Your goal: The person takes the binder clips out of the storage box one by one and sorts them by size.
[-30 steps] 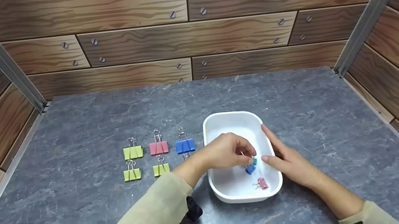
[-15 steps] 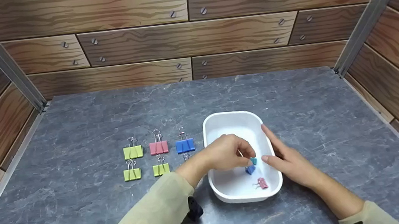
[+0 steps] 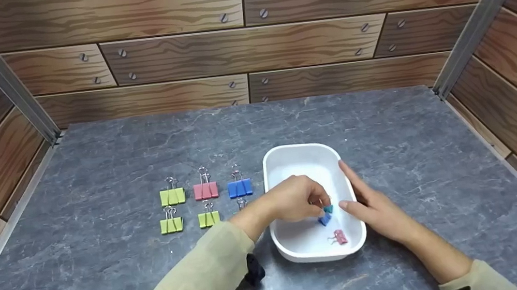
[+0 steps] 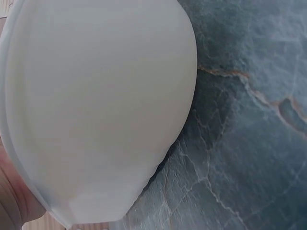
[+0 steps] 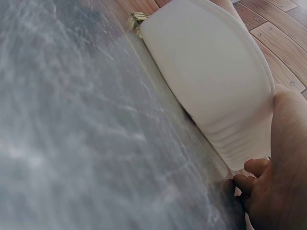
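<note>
"Looking down from the head, where's the teal clip [image 3: 328, 209]?"

"In the white tub [image 3: 317, 256], right at the fingertips of the left hand [image 3: 296, 200], just beside the blue clip [image 3: 325, 220]. The fingers curl down; I can't tell whether they pinch it."

"And the right hand [image 3: 377, 213]?"

"Also near, but gripping the tub's right side, thumb over the rim. The tub's long axis runs away from the person, with white floor showing beyond the left hand. The pink clip [image 3: 340, 237] lies nearer the person."

"From the left wrist?"

"The tub's wall hides the fingertips."

"Right wrist?"

"Fingers outside the wall, counter [image 5: 96, 143] stretching alongside."
</note>
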`<state>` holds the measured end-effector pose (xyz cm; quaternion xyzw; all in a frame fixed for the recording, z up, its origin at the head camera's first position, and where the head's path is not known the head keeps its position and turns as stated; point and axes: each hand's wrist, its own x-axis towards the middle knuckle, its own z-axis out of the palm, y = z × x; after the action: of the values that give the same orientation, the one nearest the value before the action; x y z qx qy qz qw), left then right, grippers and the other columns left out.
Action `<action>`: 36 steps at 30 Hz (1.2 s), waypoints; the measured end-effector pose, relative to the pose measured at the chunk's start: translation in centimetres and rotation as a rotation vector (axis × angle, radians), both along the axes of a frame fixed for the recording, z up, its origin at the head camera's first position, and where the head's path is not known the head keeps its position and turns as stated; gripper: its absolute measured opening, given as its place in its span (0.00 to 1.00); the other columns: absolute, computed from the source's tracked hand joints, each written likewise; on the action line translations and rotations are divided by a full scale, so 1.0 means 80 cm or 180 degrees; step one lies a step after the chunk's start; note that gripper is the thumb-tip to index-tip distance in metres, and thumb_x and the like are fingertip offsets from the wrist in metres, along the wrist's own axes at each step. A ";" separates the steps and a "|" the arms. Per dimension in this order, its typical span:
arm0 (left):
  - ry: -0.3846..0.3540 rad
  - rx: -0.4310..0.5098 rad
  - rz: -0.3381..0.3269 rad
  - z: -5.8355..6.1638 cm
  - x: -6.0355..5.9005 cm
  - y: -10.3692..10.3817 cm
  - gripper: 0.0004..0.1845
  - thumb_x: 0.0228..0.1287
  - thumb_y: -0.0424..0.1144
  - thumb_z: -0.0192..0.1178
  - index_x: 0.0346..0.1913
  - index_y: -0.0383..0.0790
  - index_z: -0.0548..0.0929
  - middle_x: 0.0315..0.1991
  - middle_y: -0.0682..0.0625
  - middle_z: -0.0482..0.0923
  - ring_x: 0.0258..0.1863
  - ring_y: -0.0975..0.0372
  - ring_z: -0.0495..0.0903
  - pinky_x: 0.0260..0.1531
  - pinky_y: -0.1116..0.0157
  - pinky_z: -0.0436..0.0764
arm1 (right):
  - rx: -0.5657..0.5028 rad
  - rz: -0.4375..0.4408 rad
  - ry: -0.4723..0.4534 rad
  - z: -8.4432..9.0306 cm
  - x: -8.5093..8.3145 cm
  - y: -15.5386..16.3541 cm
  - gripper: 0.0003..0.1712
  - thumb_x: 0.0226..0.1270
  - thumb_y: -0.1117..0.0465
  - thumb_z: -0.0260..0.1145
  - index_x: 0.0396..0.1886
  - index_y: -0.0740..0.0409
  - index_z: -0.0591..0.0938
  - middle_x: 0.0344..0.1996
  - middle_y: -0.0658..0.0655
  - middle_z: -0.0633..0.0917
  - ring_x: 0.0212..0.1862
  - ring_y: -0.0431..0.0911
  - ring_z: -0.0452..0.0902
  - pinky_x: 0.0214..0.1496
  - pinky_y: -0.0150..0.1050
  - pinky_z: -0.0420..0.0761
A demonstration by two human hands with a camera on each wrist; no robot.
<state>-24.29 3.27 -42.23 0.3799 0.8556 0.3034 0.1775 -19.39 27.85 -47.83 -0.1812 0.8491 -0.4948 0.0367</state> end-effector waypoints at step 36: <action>0.0047 0.0564 0.0341 -0.003 0.000 0.000 0.07 0.69 0.29 0.67 0.42 0.39 0.93 0.29 0.59 0.86 0.28 0.73 0.76 0.33 0.76 0.76 | -0.0057 0.0049 -0.0027 0.000 0.000 0.000 0.48 0.80 0.56 0.65 0.88 0.35 0.49 0.80 0.65 0.65 0.68 0.58 0.77 0.57 0.38 0.83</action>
<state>-24.27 3.26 -42.45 0.3500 0.8458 0.3842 0.1204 -19.37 27.83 -47.83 -0.1860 0.8431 -0.5028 0.0425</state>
